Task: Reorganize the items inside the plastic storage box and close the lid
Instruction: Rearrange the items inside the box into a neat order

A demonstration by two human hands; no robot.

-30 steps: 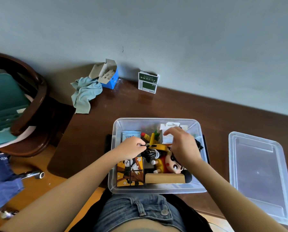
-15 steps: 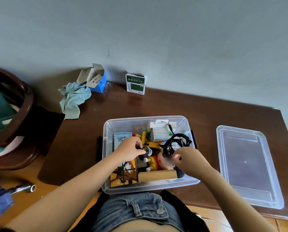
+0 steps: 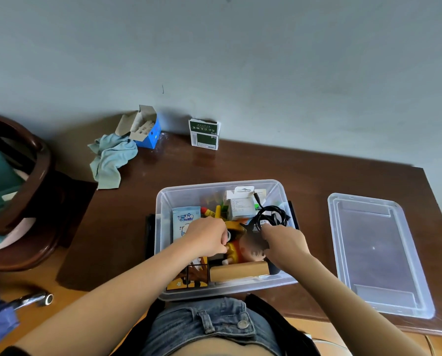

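Observation:
The clear plastic storage box (image 3: 163,199) sits on the brown table right in front of me, its lid off. Inside lie a white carton (image 3: 240,205), a blue wipes packet (image 3: 185,220), a cartoon figurine (image 3: 236,249), a picture cube (image 3: 189,277), a wooden block (image 3: 239,271) and a coiled black cable (image 3: 271,217). My left hand (image 3: 207,238) curls around a small dark object beside the figurine. My right hand (image 3: 285,244) grips the black cable at the box's right side. The clear lid (image 3: 376,253) lies flat to the right.
A green-and-white carton (image 3: 204,134) and an open blue box (image 3: 144,128) stand by the wall, with a teal cloth (image 3: 109,160) beside them. A dark wooden chair (image 3: 22,196) is at the left. A metal part (image 3: 32,299) lies on the lower left.
My right hand has come off the white carton and pulled back to the box's right side, now holding the black cable. My left hand has stayed by the figurine.

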